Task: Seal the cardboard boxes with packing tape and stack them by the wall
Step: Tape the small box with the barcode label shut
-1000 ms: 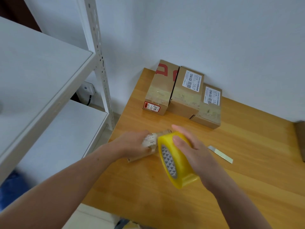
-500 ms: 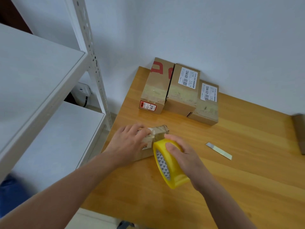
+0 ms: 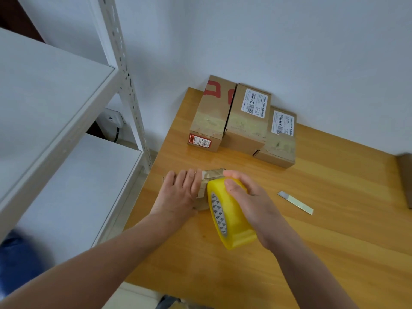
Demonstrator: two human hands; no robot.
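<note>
A small cardboard box lies near the left edge of the wooden table, mostly hidden under my hands. My left hand lies flat on its top with straight fingers pressing down. My right hand grips a big roll of yellow packing tape, held on edge against the box's right side. Three taped cardboard boxes stand side by side against the wall: one with red print, a middle one and a right one, both with white labels.
A small metal blade lies on the table right of my hands. A white metal shelf unit stands close on the left. Another cardboard piece shows at the right edge of the view.
My left hand went from gripping the small box to lying flat on top of it. The tape roll stays against the box in my right hand.
</note>
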